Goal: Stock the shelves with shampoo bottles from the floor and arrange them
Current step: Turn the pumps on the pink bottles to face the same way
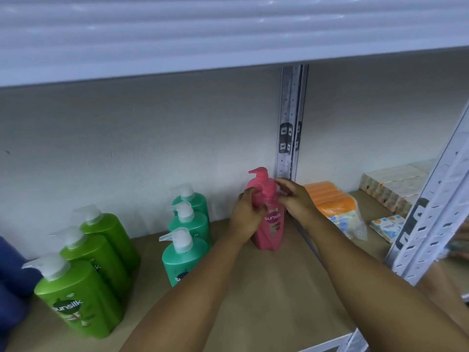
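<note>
Left grip [245, 214] and right grip [295, 199] both grasping pink bottle [271, 224], label reading "sunsilk", upright on shelf [266, 288]

A pink pump-top shampoo bottle [270, 219] stands upright at the back of the wooden shelf [266, 288].

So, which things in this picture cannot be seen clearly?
- Pink bottle, head view: both hands cover its sides; whether a second stands behind is unclear.
- Dark blue object: cut by left edge.
- Front teal bottle: label hidden by left forearm.
- Boxes far right: print too blurred.
</note>
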Demonstrator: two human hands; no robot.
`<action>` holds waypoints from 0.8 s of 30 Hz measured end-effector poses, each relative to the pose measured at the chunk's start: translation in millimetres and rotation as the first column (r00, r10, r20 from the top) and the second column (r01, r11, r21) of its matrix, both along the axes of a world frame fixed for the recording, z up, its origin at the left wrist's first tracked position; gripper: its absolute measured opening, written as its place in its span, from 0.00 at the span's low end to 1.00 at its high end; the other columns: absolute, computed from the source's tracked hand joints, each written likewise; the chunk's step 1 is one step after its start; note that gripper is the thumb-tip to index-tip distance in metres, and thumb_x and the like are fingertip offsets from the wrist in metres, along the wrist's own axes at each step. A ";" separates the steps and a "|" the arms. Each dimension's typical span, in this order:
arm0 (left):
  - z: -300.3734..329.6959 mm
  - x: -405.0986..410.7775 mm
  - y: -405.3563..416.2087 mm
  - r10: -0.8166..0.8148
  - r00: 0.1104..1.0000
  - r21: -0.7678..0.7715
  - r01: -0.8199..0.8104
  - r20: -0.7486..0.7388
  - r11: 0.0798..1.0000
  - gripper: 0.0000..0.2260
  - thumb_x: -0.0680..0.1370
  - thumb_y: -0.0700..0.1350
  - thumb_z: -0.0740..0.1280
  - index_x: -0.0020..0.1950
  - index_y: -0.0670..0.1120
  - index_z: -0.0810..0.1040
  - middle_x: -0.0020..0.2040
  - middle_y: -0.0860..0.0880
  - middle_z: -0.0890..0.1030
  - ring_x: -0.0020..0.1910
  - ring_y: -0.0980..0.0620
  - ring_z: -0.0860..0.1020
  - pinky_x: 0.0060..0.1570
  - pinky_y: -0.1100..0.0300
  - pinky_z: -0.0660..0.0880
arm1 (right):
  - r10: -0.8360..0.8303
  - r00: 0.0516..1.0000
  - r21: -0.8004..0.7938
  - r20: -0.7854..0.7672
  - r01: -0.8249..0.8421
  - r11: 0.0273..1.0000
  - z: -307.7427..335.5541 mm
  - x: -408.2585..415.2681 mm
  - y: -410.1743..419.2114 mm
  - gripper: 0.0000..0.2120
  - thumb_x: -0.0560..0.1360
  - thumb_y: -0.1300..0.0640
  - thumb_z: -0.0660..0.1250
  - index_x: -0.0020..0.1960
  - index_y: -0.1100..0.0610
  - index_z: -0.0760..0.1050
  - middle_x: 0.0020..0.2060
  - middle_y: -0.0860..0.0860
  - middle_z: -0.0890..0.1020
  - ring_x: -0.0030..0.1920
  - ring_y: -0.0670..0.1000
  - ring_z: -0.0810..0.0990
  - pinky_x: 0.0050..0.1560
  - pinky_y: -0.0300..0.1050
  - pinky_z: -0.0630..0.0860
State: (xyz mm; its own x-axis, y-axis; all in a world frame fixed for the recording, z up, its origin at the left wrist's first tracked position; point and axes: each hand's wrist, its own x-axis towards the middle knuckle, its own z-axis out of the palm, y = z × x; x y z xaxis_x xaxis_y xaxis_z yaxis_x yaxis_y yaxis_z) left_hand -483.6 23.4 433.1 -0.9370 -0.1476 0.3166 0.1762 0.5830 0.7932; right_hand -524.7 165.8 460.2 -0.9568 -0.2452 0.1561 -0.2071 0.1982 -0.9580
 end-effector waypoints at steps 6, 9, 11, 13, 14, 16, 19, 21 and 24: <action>18.0 -0.7 4.1 0.072 0.996 0.003 -0.072 -0.061 0.997 0.11 0.79 0.50 0.64 0.57 0.45 0.76 0.50 0.48 0.81 0.46 0.51 0.80 0.47 0.57 0.79 | 0.064 0.998 -0.012 0.018 -0.063 0.998 22.5 -7.2 -3.8 0.20 0.73 0.74 0.61 0.58 0.57 0.79 0.55 0.55 0.82 0.55 0.52 0.80 0.55 0.42 0.75; 17.9 -1.8 3.0 0.083 0.996 -0.018 -0.084 -0.030 0.996 0.13 0.79 0.52 0.63 0.57 0.45 0.78 0.49 0.49 0.82 0.44 0.53 0.79 0.42 0.64 0.76 | 0.082 0.995 -0.024 0.060 -0.080 0.996 19.1 -9.7 -2.8 0.17 0.75 0.70 0.62 0.61 0.57 0.78 0.56 0.55 0.81 0.57 0.52 0.79 0.57 0.42 0.75; 18.3 -0.7 3.4 0.095 0.995 -0.017 -0.095 -0.017 0.995 0.14 0.79 0.53 0.63 0.57 0.44 0.78 0.49 0.50 0.82 0.43 0.53 0.79 0.40 0.68 0.73 | 0.089 0.993 -0.032 0.073 -0.087 0.996 15.6 -11.2 -1.1 0.16 0.77 0.66 0.63 0.63 0.57 0.76 0.58 0.54 0.80 0.59 0.52 0.79 0.58 0.42 0.74; 16.1 -2.0 2.4 0.106 0.994 -0.010 -0.106 -0.016 0.994 0.16 0.79 0.54 0.63 0.58 0.44 0.79 0.50 0.48 0.83 0.46 0.52 0.81 0.44 0.64 0.74 | 0.100 0.992 -0.020 0.078 -0.099 0.995 15.3 -10.8 0.0 0.15 0.79 0.64 0.63 0.64 0.56 0.76 0.60 0.54 0.80 0.60 0.51 0.78 0.58 0.40 0.74; 15.9 -1.6 2.1 0.106 0.994 -0.005 -0.106 -0.010 0.994 0.17 0.79 0.55 0.63 0.58 0.45 0.80 0.50 0.48 0.83 0.46 0.51 0.81 0.46 0.62 0.76 | 0.104 0.991 -0.016 0.083 -0.103 0.995 15.8 -10.4 0.0 0.15 0.79 0.63 0.62 0.65 0.56 0.75 0.60 0.54 0.79 0.60 0.51 0.78 0.56 0.39 0.74; 17.1 -1.3 1.3 0.102 0.995 -0.001 -0.102 0.011 0.995 0.17 0.78 0.56 0.63 0.58 0.45 0.80 0.50 0.48 0.84 0.46 0.51 0.82 0.47 0.60 0.77 | 0.111 0.989 -0.011 0.094 -0.111 0.994 16.9 -9.5 -0.2 0.15 0.80 0.62 0.61 0.66 0.56 0.75 0.61 0.53 0.79 0.60 0.50 0.77 0.53 0.35 0.74; 20.3 -1.7 1.1 0.101 0.995 0.002 -0.101 0.025 0.995 0.15 0.79 0.54 0.64 0.53 0.44 0.82 0.46 0.48 0.84 0.42 0.52 0.81 0.43 0.61 0.78 | 0.113 0.990 -0.001 0.089 -0.113 0.994 17.4 -9.1 -0.4 0.15 0.80 0.62 0.61 0.65 0.56 0.75 0.59 0.53 0.80 0.59 0.50 0.78 0.49 0.34 0.74; 21.4 -2.4 2.1 0.114 0.993 -0.007 -0.114 0.026 0.993 0.13 0.79 0.51 0.63 0.47 0.43 0.81 0.41 0.49 0.83 0.35 0.55 0.78 0.34 0.69 0.72 | 0.097 0.992 0.001 0.082 -0.097 0.995 16.9 -9.0 -0.8 0.14 0.79 0.62 0.62 0.64 0.57 0.76 0.58 0.53 0.80 0.57 0.49 0.78 0.48 0.34 0.74; 21.1 -3.4 1.6 0.139 0.990 -0.003 -0.139 0.029 0.990 0.12 0.80 0.48 0.62 0.39 0.44 0.77 0.32 0.52 0.77 0.29 0.59 0.72 0.26 0.75 0.66 | 0.065 0.995 -0.013 0.073 -0.064 0.998 13.9 -9.0 -2.1 0.13 0.78 0.62 0.64 0.62 0.57 0.76 0.56 0.53 0.81 0.56 0.50 0.79 0.53 0.39 0.76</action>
